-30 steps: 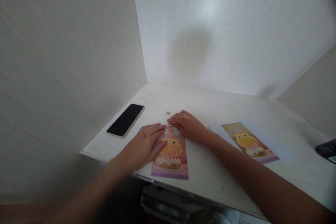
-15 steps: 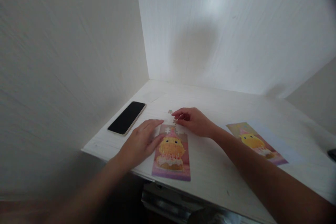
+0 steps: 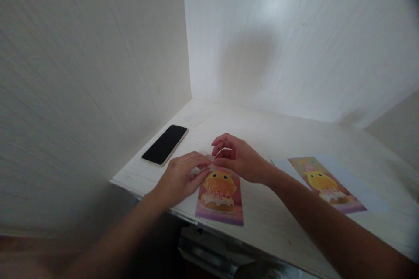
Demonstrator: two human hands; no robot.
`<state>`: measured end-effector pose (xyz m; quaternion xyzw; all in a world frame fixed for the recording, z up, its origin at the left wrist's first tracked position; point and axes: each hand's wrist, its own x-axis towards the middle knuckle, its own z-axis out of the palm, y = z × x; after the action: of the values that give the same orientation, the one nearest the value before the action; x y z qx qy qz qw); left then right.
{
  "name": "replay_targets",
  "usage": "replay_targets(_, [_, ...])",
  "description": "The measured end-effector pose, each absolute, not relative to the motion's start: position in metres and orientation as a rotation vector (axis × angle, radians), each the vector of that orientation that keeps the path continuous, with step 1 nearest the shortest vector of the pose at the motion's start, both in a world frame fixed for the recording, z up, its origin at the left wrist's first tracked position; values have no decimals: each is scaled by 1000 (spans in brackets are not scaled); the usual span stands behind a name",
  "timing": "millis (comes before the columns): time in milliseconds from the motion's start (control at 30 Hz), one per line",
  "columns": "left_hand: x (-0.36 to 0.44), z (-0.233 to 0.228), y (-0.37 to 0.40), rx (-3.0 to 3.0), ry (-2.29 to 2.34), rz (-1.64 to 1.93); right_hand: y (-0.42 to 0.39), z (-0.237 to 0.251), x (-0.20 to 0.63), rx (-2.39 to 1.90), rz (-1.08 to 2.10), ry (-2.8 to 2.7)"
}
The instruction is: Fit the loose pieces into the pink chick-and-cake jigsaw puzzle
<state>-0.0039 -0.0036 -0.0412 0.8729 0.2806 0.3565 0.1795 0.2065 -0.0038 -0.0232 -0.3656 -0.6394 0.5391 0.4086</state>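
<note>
A pink jigsaw puzzle (image 3: 220,200) showing a yellow chick on a cake lies at the front edge of the white table (image 3: 278,130). My left hand (image 3: 180,178) rests flat on the table at the puzzle's upper left corner, with its fingertips touching the top edge. My right hand (image 3: 242,161) hovers over the puzzle's top edge. Its thumb and forefinger are pinched on what looks like a small pale puzzle piece (image 3: 224,151). The fingertips of both hands almost meet there, and they hide the top row of the puzzle.
A black phone (image 3: 165,144) lies face up at the left, near the side wall. To the right, a printed picture of the same chick (image 3: 324,183) lies on a white sheet (image 3: 360,187). White walls close the table in at the left and back.
My right hand has lifted off the puzzle's top, reached to a loose piece just beyond it and pinched shut. My left hand has slid its fingertips to the top edge. The view has shifted left.
</note>
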Motion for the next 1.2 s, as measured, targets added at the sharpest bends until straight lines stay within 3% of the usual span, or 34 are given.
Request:
replay_targets(333, [-4,-45,-2,2487,778,1142,0,-36,201,-986,1300,-1509])
replay_targets(600, [-5,-45,4,2402,945,925,-9,-32,208,-1192,659,-2018])
replay_targets(767, [-8,-50,5,2420,923,754,-9,-34,216,-1222,425,-1941])
replay_targets(1000, [-7,-50,5,2431,887,953,-11,-34,222,-1147,481,-1842])
replay_targets(1200, [-11,-50,-6,2616,803,1328,-15,-37,217,-1098,904,-1921])
